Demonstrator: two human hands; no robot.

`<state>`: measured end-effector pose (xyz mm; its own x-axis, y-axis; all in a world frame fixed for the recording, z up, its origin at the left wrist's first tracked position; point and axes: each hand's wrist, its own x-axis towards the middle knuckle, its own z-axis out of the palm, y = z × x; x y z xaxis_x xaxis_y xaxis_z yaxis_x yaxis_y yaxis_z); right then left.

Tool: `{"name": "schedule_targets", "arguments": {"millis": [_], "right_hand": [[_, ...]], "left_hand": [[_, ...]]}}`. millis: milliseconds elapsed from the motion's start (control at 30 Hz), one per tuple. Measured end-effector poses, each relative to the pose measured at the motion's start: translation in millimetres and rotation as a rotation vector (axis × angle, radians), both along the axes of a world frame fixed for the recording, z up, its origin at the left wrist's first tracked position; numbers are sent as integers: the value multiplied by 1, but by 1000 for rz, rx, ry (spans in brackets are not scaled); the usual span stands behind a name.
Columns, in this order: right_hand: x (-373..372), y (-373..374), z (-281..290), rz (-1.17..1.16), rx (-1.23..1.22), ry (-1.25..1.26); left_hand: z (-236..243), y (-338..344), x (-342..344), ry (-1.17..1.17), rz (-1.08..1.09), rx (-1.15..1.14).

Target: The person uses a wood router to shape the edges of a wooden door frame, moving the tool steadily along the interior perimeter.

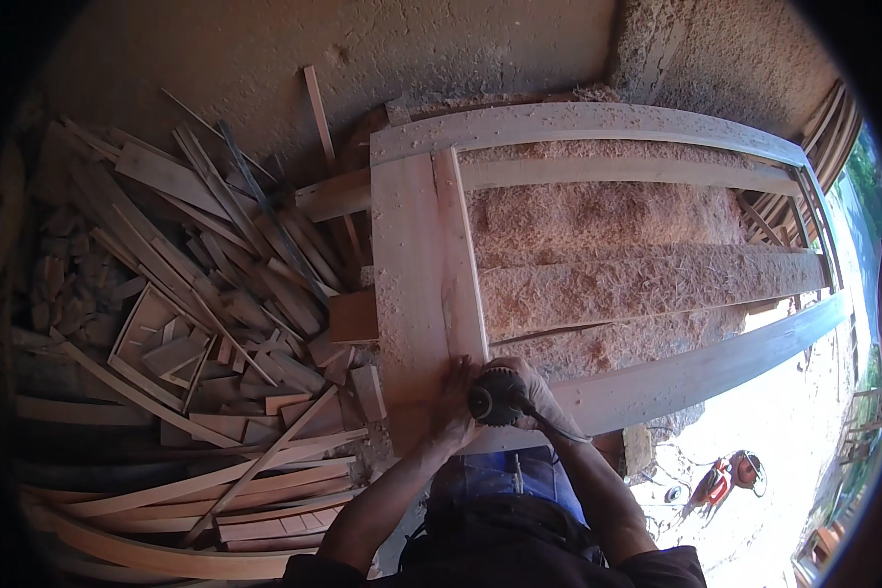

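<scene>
Hand tool, black, round-topped, with a toothed-looking rim (498, 397): one, upright at the near left corner of the large pale wooden frame (407, 284), where the broad left-hand member meets the near rail.

Right hand (531, 387): at the tool's right side, bent around its body, back of the hand upward; the fingertips are hidden. Right forearm: rising from the lower edge and slanting inward to the left, elbow out to the side, dark sleeve pushed up near the elbow.

Left hand (451, 404): at the tool's left side, close against it, fingers pointing forward over the frame's surface; whether they press on wood or pinch the tool, cannot tell. Left forearm: slanting inward to the right, mirroring the other, so that the two hands meet before the body with the tool between.

Cord, thin and dark (559, 429): from the tool across the right wrist.

Frame: lying flat, long openings running to the right, a light dusting of shavings on its members. Wood shavings, pale pinkish-brown, in a thick layer (598, 220): seen through the openings.

Wood offcuts, mixed lengths, heaped (216, 382): left of the frame. Long curved wooden strips (167, 505): lower left. Power tool, red-orange (715, 485): on the sunlit ground, right. Wall, rough, brown (314, 49): behind.
</scene>
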<state>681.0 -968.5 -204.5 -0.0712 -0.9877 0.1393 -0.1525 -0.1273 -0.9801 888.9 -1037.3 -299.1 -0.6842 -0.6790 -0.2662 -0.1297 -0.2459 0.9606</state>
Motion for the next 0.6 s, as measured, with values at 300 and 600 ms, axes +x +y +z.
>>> {"name": "schedule_targets", "arguments": {"millis": [300, 600], "right_hand": [[7, -9, -14, -69, 87, 6], [9, -21, -7, -71, 132, 10]], "left_hand": [[0, -10, 5, 47, -14, 68], [1, -17, 10, 84, -9, 136]]}}
